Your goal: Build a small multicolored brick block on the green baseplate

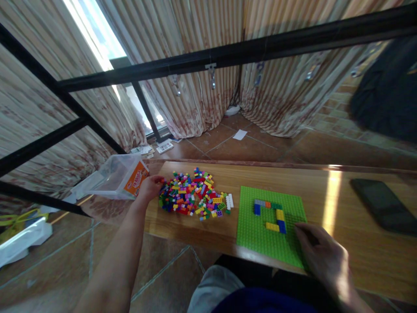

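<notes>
My left hand (150,187) reaches to the left edge of a pile of small toy building bricks (185,191) in many colours. Its fingers are pinched together at the pile's rim; what sits between the tips is too small to make out. A green studded baseplate (250,234) lies right of the pile. Fixed on it is a bent row of blue, grey, orange, green and yellow bricks (279,215), open on one side. My right hand (321,252) rests over the plate's right edge, loosely curled, thumb and forefinger apart, with nothing visible in it.
A clear plastic box (112,174) with an orange label stands beyond my left hand. On the right of the wooden table (312,182) lies a dark phone or tablet (384,204). Black metal bars (182,64) cross in front of the curtains (202,26).
</notes>
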Demonstrator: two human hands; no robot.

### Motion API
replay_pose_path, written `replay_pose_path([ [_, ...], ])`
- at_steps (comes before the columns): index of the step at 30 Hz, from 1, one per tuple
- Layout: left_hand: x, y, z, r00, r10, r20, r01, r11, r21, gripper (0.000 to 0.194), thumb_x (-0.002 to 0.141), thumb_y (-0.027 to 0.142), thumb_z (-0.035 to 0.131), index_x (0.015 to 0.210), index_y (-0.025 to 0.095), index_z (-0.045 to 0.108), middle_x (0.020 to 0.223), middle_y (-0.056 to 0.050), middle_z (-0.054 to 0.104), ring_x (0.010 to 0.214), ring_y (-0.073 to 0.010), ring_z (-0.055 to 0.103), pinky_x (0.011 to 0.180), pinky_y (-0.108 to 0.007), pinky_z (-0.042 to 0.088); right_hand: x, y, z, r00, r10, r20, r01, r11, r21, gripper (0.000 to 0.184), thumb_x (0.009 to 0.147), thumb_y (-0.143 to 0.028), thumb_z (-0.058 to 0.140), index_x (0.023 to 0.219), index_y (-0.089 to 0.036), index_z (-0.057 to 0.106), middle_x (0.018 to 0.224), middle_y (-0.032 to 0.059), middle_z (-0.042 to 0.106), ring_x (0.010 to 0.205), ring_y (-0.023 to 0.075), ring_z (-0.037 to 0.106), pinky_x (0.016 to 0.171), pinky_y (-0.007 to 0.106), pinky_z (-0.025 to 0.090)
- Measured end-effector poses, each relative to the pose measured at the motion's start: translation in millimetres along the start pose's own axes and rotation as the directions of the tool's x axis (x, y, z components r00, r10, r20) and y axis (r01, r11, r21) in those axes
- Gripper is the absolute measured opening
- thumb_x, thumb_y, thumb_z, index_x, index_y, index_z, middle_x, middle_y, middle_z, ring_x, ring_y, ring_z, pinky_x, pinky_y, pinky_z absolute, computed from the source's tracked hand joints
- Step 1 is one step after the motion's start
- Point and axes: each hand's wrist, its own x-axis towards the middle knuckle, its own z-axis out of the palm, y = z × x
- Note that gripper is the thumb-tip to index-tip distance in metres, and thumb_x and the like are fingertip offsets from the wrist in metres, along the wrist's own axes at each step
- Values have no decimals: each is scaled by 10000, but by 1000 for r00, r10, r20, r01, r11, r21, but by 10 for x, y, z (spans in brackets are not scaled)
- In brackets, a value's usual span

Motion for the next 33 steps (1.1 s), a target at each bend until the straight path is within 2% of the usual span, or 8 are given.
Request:
replay_pose_path([
  [4,-96,47,-39,999,-13,-31,9,991,-137,172,670,253,681,818,167,700,745,-44,707,799,-219,670,797,-331,513,-8,-13,2,1000,16,7,-16,1000,-5,357,827,-538,535,855,-223,700,848,37,722,684,188,666,579,279,520],
  [6,-208,126,-86,999,-44,16,47,937,-346,178,719,250,655,871,159,679,804,-42,712,790,-182,683,796,-308,531,-12,-14,6,1000,11,8,-11,1000,-2,347,830,-532,543,868,-224,700,854,34,721,697,186,668,601,279,524],
  [8,-360,234,-132,983,-76,168,172,695,-698,170,728,189,661,894,155,667,826,-34,712,779,-152,691,804,-287,545,-13,-11,11,1000,3,-2,-3,1000,8,339,836,-526,546,873,-225,698,858,33,720,716,185,669,611,275,522],
  [10,-526,355,-160,955,-57,292,285,451,-846,241,733,109,658,969,160,667,836,-25,715,766,-136,696,787,-271,562,-10,-7,15,1000,-6,-15,7,1000,11,335,841,-521,546,868,-224,697,855,33,720,723,186,670,616,274,519],
  [15,-851,602,-100,900,-41,433,427,273,-862,312,804,40,566,1083,148,655,841,-42,722,759,-121,696,769,-254,581,0,-17,17,1000,-24,-19,25,1000,10,333,840,-510,556,857,-211,701,846,46,721,708,191,672,644,284,524],
  [19,-1036,717,64,883,-61,466,465,255,-848,237,799,75,606,1013,152,673,835,-42,714,747,-113,680,746,-231,570,-5,-65,4,999,-26,-20,27,999,29,322,849,-484,554,859,-201,706,858,58,720,714,189,671,590,262,516],
  [26,-1463,868,415,899,-65,432,424,371,-826,313,638,241,813,905,154,676,835,-3,673,608,-45,563,556,-147,465,0,-133,-19,999,-34,-20,35,999,35,311,859,-461,542,845,-197,705,849,62,721,710,189,669,574,262,513],
  [33,-1741,1000,568,890,-73,450,426,490,-761,332,664,343,750,925,151,677,787,-11,635,486,-19,397,416,-151,239,1,-122,-10,998,-44,-32,45,999,15,299,864,-450,543,832,-199,704,848,54,722,727,189,675,588,264,515],
])
